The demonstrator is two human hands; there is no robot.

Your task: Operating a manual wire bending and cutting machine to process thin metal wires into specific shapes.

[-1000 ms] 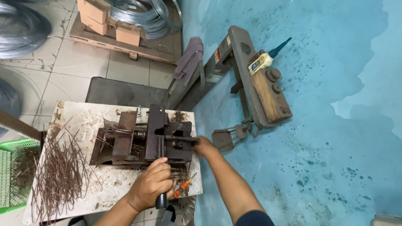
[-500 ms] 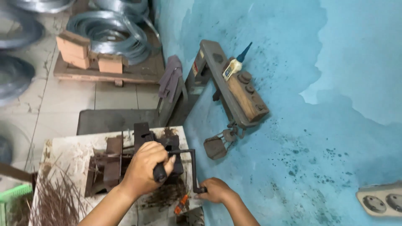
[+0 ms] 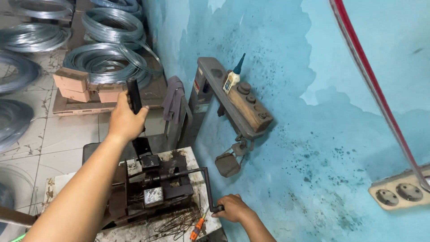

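On table (image 3: 183, 157), left hand (image 3: 123, 121) closed round raised black lever (image 3: 133, 96), right hand (image 3: 233, 208) closed on crank (image 3: 208, 188); fingers could be pinched if either grip slips.

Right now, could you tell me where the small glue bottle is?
The small glue bottle stands on the wooden shelf fixed to the blue wall, upper centre, beside dark round knobs.

The lever (image 3: 133, 95) has a black grip, and the press (image 3: 154, 188) on the white, rust-stained bench (image 3: 188, 157) is dark rusty brown. Near the bench's front edge lies an orange-handled screwdriver (image 3: 196, 231); the wall (image 3: 286, 89) is turquoise with black speckles, the wire coils (image 3: 107, 62) silvery grey.
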